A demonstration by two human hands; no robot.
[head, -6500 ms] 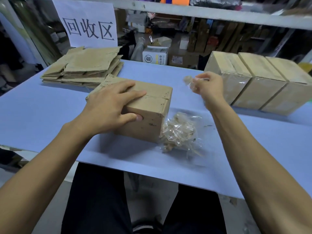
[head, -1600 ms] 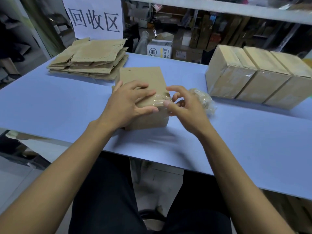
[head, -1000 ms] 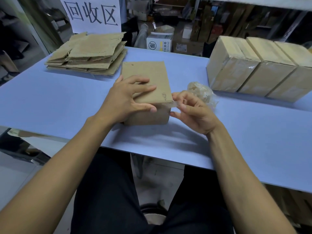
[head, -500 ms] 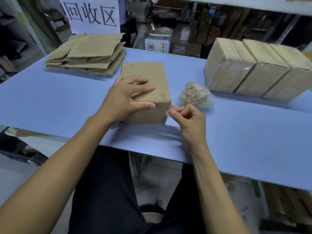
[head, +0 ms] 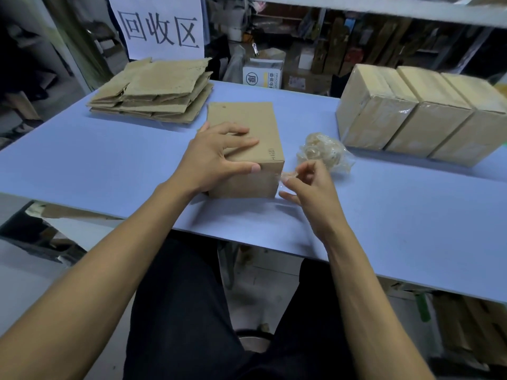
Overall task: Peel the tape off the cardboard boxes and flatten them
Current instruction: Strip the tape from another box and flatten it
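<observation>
A brown cardboard box [head: 248,124] stands in the middle of the blue table [head: 96,160]. My left hand [head: 216,157] grips its near top edge, fingers on top and thumb on the front face. Just right of the box's front corner, my right hand [head: 310,187] pinches a strip of clear tape [head: 288,175] between thumb and fingers. The strip still reaches the box's corner. A ball of peeled tape [head: 322,152] lies on the table just beyond my right hand.
Three taped boxes [head: 419,113] stand side by side at the right rear. A stack of flattened cardboard [head: 156,89] lies at the left rear under a paper sign [head: 159,26]. The table's near edge runs just behind my forearms.
My right hand has drawn the tape off the box's front edge, to the right and towards me. My left hand has stayed on the box.
</observation>
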